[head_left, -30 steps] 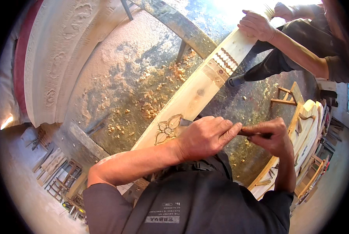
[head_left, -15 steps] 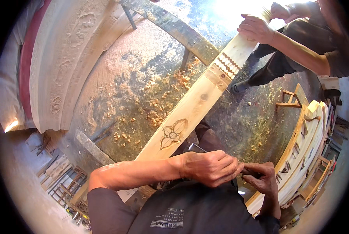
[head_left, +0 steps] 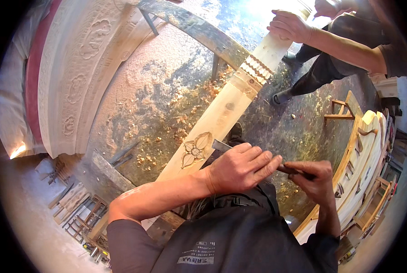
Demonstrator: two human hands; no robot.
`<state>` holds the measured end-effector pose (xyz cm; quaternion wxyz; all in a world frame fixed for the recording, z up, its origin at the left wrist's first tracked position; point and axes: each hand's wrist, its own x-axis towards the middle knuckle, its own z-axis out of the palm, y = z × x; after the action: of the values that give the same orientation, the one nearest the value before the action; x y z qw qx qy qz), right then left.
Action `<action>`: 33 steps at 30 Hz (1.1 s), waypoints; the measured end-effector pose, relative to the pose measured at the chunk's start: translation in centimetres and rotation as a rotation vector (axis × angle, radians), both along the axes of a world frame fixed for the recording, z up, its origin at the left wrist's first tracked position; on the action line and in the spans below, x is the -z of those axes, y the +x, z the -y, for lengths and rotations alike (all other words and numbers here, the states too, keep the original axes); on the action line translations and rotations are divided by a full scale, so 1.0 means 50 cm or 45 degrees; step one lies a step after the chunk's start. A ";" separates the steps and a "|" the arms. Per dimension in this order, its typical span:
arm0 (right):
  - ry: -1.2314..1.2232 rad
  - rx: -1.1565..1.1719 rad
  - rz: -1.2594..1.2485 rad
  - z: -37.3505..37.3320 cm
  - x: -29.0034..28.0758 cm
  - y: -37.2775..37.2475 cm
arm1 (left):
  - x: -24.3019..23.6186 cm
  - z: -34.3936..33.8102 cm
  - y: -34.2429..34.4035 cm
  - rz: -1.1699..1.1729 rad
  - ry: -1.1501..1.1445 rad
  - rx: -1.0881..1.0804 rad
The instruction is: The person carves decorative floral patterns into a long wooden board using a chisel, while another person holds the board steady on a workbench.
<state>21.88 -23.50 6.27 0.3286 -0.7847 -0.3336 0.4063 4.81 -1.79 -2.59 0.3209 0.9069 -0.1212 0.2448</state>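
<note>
A large carved panel (head_left: 60, 91) stood at the left, well apart from the work. At the right, a long pale board (head_left: 366, 157) carried hand tools (head_left: 359, 144) spread along its length, an arrangement that probably kept them easy to pick out. The low bench (head_left: 194, 29) met the plank (head_left: 212, 116) at its right end, apparently as a prop off the floor; the plank ran obliquely from the far right to beneath the worker's left forearm. A co-worker's hand (head_left: 291, 26) lay on the plank's far part, which may have helped to steady it. The worker's right hand (head_left: 313, 178) was closed round the handle of a chisel (head_left: 223, 146), presumably to supply the push, while the left hand (head_left: 244, 170) gripped it farther forward, presumably to guide the blade. The blade's tip lay at the plank's right long edge, just beside the carved flower (head_left: 195, 154); whether it touched the wood could not be told. Curled shavings (head_left: 210, 93) littered the floor beyond the plank's left long edge.
</note>
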 end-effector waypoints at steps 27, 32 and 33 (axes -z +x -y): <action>0.207 -0.266 -0.002 -0.054 0.040 0.106 | 0.013 -0.009 0.014 0.011 0.089 -0.102; 0.148 -0.154 -0.052 -0.035 0.045 0.092 | 0.011 -0.008 0.019 -0.009 0.011 -0.084; 0.158 -0.158 -0.035 -0.035 0.047 0.091 | 0.011 -0.009 0.021 -0.011 -0.003 -0.081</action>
<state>26.43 -21.76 3.94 0.3551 -0.7351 -0.4015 0.4151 5.84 -1.35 -3.12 0.3145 0.9109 -0.0907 0.2510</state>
